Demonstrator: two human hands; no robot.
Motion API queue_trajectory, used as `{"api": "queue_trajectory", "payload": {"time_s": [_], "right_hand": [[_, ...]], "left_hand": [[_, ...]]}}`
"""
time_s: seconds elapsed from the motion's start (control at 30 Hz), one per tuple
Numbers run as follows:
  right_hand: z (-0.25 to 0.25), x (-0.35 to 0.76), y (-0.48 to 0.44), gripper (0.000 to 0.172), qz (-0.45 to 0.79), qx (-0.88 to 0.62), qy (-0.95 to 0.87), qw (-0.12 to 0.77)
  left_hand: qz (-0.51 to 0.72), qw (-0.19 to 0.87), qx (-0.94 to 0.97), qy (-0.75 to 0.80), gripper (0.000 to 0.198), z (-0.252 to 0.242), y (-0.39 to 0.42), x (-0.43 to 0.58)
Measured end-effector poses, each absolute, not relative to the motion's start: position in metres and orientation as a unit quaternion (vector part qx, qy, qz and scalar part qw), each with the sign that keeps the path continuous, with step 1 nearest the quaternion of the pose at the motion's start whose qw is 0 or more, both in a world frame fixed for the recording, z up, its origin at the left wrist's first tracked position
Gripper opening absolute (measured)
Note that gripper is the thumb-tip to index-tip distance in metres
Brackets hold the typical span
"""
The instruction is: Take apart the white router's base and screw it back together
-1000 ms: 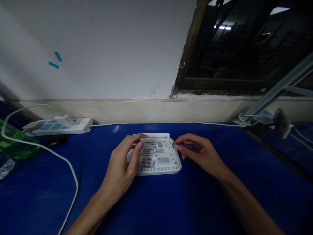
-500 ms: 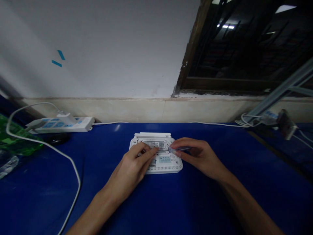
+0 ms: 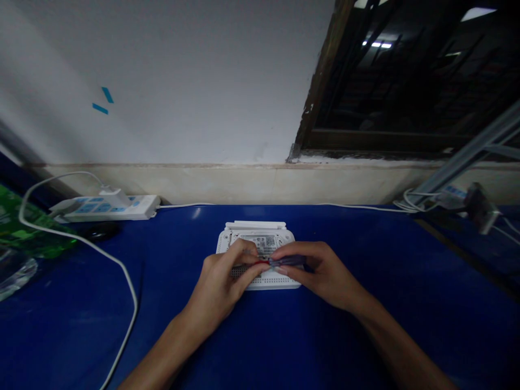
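Observation:
A white router (image 3: 280, 281) lies underside up on the blue table, its labels and vent holes facing me, with a white bar along its far edge. Over its middle, my right hand (image 3: 331, 276) grips a small screwdriver (image 3: 290, 260) by its purplish see-through handle, held almost level and pointing left. My left hand (image 3: 221, 279) is closed in a pinch at the front end of the screwdriver, where a thin red part shows between thumb and forefinger. Those fingers hide the tip and the router's left half.
A white power strip (image 3: 109, 210) with a plug stands at the back left, and its white cable (image 3: 125, 271) loops toward me. Green plastic packaging (image 3: 36, 227) lies at the left edge. Cables and a metal frame (image 3: 459, 162) stand at the right.
My right hand has brought the screwdriver left and slightly nearer to me. My left fingers have come off the router's surface and now pinch the red part at the screwdriver's front.

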State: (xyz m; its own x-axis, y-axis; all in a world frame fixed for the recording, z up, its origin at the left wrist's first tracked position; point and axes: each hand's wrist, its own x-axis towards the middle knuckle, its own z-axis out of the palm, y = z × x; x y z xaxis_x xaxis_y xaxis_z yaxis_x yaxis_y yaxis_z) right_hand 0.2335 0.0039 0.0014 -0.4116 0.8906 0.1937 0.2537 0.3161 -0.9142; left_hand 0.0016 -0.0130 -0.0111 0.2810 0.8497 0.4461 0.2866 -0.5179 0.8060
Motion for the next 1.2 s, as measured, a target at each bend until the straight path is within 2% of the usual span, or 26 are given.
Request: {"api": "queue_trajectory", "payload": {"time_s": [0.13, 0.27, 0.6, 0.9, 1.0, 1.07, 1.2], "right_hand": [[-0.004, 0.232, 0.006, 0.017, 0.434, -0.405, -0.698, 0.401], [-0.005, 0.235, 0.009, 0.018, 0.451, -0.398, -0.683, 0.413], [0.000, 0.236, 0.005, 0.017, 0.431, -0.391, -0.706, 0.404], [0.002, 0.232, 0.001, 0.021, 0.392, -0.374, -0.748, 0.384], [0.006, 0.231, 0.000, 0.028, 0.367, -0.352, -0.781, 0.361], [0.009, 0.233, 0.002, 0.026, 0.356, -0.353, -0.792, 0.348], [0.017, 0.251, 0.009, 0.018, 0.375, -0.410, -0.746, 0.368]], "left_hand": [[0.432, 0.324, 0.742, 0.398, 0.017, -0.008, -0.015, 0.002], [0.416, 0.312, 0.767, 0.376, 0.025, -0.006, -0.013, -0.001], [0.478, 0.325, 0.712, 0.398, 0.041, -0.009, -0.008, -0.005], [0.459, 0.323, 0.720, 0.408, 0.044, -0.009, -0.010, 0.001], [0.464, 0.282, 0.721, 0.431, 0.058, -0.009, -0.009, 0.000], [0.467, 0.231, 0.722, 0.456, 0.063, -0.007, -0.009, -0.001], [0.466, 0.124, 0.737, 0.474, 0.045, -0.004, -0.007, -0.005]]}}
